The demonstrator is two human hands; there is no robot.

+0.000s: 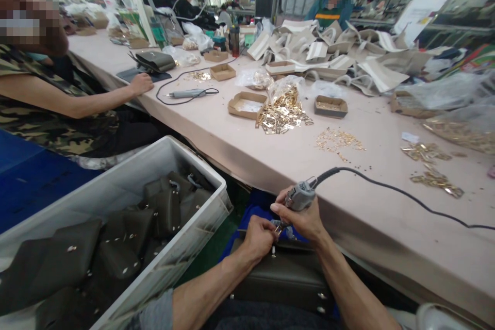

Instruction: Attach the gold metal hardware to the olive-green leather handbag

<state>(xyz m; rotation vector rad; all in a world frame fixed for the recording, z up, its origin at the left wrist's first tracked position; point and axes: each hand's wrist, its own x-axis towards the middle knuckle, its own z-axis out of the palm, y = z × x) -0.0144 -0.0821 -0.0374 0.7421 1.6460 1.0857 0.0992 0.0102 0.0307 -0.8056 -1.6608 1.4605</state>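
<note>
My right hand [307, 223] is wrapped around a grey electric screwdriver [300, 196], its black cord running off to the right across the table. The tool's tip points down and left. There, my left hand [259, 237] pinches a small gold metal fitting [279, 228] at the top of a dark olive handbag [282, 274]. The bag rests on my lap, with metal studs at its lower corners. My fingers partly hide the spot where tip and fitting meet.
A white crate [222, 191] with several dark bags stands at my left. The table [247, 152] bears a heap of gold fittings [284, 113], scattered small screws [336, 140], small boxes, light strapped pieces [328, 51] and another screwdriver [189, 93]. A co-worker's arm [77, 98] rests at left.
</note>
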